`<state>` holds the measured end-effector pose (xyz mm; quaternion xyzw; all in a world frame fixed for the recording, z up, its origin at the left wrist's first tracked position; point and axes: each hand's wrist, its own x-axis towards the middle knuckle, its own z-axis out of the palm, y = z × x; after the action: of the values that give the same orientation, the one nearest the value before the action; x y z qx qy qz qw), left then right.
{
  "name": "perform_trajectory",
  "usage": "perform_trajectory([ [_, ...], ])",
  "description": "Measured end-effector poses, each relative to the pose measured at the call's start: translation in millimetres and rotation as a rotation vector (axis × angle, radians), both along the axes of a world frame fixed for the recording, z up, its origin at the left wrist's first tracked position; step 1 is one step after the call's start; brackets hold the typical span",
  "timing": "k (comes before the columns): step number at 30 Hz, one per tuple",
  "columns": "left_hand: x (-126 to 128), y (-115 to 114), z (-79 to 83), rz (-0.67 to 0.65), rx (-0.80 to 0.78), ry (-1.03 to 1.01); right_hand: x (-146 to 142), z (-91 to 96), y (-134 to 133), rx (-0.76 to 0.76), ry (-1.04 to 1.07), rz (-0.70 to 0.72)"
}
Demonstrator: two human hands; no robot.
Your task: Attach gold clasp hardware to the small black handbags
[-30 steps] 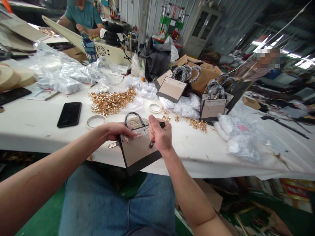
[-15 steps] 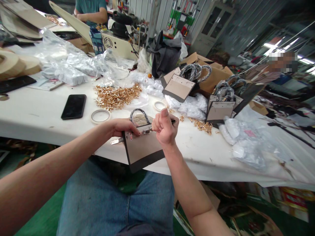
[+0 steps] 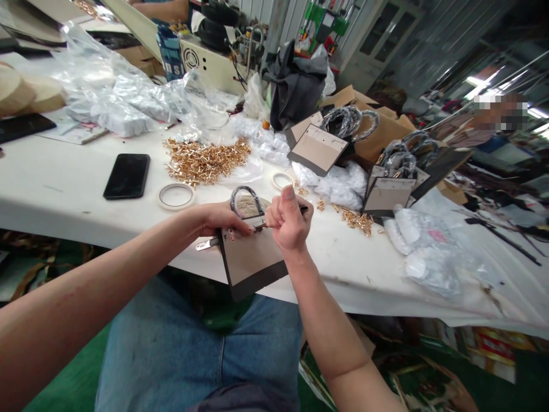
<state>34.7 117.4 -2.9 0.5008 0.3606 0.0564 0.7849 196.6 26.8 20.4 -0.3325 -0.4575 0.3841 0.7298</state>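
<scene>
A small beige handbag with a dark edge and a wrapped loop handle leans over the white table's front edge. My left hand grips its top left, fingers closed on the bag by a gold strap fitting. My right hand is a fist around a thin dark-handled tool whose tip meets the bag's top edge. A pile of gold metal fittings lies behind, and more gold fittings are scattered to the right.
A black phone and two tape rings lie left of the bag. Similar bags stand behind with cardboard boxes, plastic bags and a dark cloth. A sewing machine and another person's arm are at the far side; another person is at right.
My right hand swung the tool up from the bag's front face to its top edge, next to my left fingers. The view shifted down slightly.
</scene>
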Motion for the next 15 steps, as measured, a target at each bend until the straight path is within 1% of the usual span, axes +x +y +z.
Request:
perform_trajectory([
  [2, 1.2, -1.1, -0.8, -0.004, -0.046, 0.052, 0.0, 0.9, -0.2, -0.028, -0.020, -0.021],
  [4, 1.0, -3.0, -0.1, -0.006, -0.059, 0.059, 0.4, 2.3, 0.0, -0.057, -0.033, -0.038],
  [6, -0.3, -5.6, 1.8, 0.015, -0.021, 0.023, 1.1, 4.0, 0.3, -0.067, -0.026, -0.038],
  [10, -2.2, -10.8, 6.5, 0.032, 0.063, -0.062, 2.3, 5.6, -0.5, -0.039, -0.004, -0.018],
  [12, -1.3, -12.3, 8.0, 0.036, 0.056, -0.055, 2.4, 4.5, -1.7, -0.035, -0.019, -0.021],
  [15, 1.5, -12.3, 8.3, 0.061, 0.034, 0.013, 2.5, 1.4, -3.4, -0.044, -0.048, -0.032],
])
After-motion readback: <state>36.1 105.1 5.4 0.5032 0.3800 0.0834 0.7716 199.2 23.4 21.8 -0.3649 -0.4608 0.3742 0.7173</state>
